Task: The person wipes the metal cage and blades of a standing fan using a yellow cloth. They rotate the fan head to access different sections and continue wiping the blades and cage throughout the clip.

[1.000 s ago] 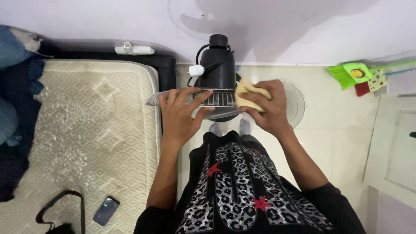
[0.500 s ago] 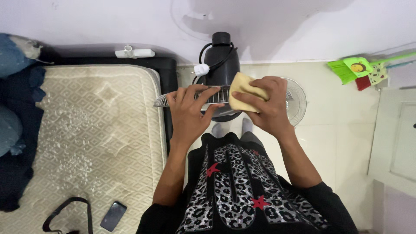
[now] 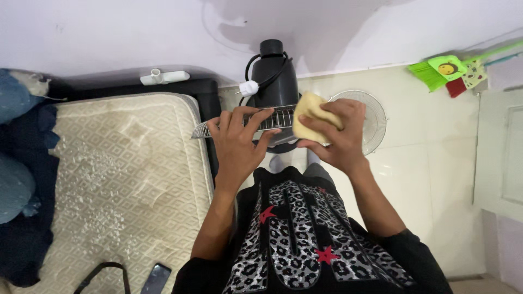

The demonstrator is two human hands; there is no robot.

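Observation:
A standing fan is seen from above: a black motor housing (image 3: 275, 81) with a wrapped black cord and white plug (image 3: 249, 87), and a metal wire grille (image 3: 280, 117) seen edge-on. My left hand (image 3: 238, 142) lies over the grille's left part, fingers spread across the wires. My right hand (image 3: 335, 135) presses a folded yellow cloth (image 3: 309, 119) against the grille's right part. The fan's round white base (image 3: 370, 122) shows on the floor behind my right hand.
A beige patterned mattress (image 3: 120, 179) on a black frame lies to the left, with a dark phone (image 3: 156, 277) and a black strap (image 3: 103, 271) near its front edge. A green broom (image 3: 436, 68) lies at the far right, by a white cabinet (image 3: 504, 158).
My right hand has slid the yellow cloth slightly along the grille and lifted a little. The left hand stays on the grille. The view has shifted and tilted, so the mattress moved rightward.

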